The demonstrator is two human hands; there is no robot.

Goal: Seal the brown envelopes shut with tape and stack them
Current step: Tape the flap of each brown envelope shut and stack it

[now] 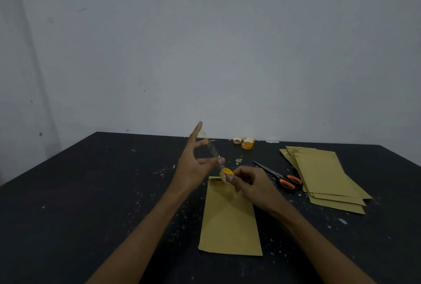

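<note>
Envelope: flat brown paper, long rectangle, lying on the table in front of the person, its far end under the hands.
Tape roll: small yellow ring, just above the envelope's far end.
Right hand: fingers curled, thumb and fingers gripping the tape roll.
Clear tape strip: thin, glossy, stretched up from the roll (faint against the dark).
Left hand: index finger straight up, a bent finger and the thumb holding the strip.
Envelope stack: brown sheets, loosely fanned, at the right.
Scissors: dark blades, orange-and-black handles, between envelope and stack.
Spare rolls: small yellow rings at the far edge.
Table: matte black, flecked with pale scraps.
Wall: pale grey, scuffed.
</note>
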